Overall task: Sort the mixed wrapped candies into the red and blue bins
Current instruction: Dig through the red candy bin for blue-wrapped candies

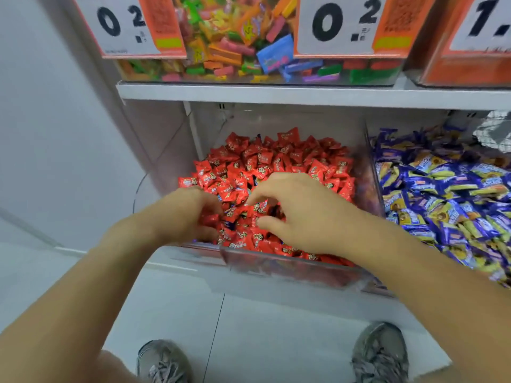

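Reaching into red candies: left hand, right hand, fingers curled.

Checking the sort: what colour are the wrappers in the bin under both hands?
Red wrappers, with small printed figures, seen in the head view.

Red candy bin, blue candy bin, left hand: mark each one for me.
red candy bin (290,268): head view, clear front wall.
blue candy bin (372,172): head view, clear left side wall.
left hand (185,214): head view, back of the hand.
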`<action>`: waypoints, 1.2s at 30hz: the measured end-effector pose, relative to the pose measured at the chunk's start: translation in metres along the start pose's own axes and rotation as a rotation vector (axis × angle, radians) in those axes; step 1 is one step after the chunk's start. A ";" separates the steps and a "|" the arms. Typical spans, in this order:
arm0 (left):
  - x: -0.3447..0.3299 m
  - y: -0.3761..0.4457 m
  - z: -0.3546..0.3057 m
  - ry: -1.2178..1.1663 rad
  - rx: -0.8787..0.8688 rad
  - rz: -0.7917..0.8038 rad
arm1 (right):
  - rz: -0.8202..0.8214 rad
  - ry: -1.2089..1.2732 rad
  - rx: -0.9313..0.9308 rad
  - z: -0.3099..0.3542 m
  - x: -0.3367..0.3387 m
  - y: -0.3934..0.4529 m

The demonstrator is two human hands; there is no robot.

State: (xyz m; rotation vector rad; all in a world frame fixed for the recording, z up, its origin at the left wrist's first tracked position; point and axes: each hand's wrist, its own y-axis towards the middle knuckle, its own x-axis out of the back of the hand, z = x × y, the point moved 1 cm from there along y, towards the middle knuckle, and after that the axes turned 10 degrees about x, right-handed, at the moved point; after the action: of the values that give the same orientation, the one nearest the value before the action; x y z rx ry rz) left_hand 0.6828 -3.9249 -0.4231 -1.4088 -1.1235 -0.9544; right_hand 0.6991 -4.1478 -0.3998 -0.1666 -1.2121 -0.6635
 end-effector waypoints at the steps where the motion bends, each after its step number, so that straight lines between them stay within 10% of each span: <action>1: -0.001 0.001 0.004 -0.024 -0.010 -0.003 | 0.075 0.018 -0.021 -0.004 -0.011 0.011; 12: 0.007 0.001 0.025 -0.365 0.175 -0.395 | 0.431 -0.077 0.117 -0.003 -0.087 0.082; 28: 0.002 0.001 0.017 0.127 0.208 0.073 | 0.079 -0.064 -0.054 -0.032 -0.011 0.068; 36: -0.011 0.016 0.026 0.033 0.112 0.070 | 0.331 -0.136 -0.092 -0.033 -0.042 0.067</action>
State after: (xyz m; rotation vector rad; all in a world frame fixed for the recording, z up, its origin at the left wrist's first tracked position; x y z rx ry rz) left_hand 0.6953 -3.9013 -0.4413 -1.3284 -1.0793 -0.8492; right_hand 0.7552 -4.0927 -0.4351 -0.4856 -1.2482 -0.4229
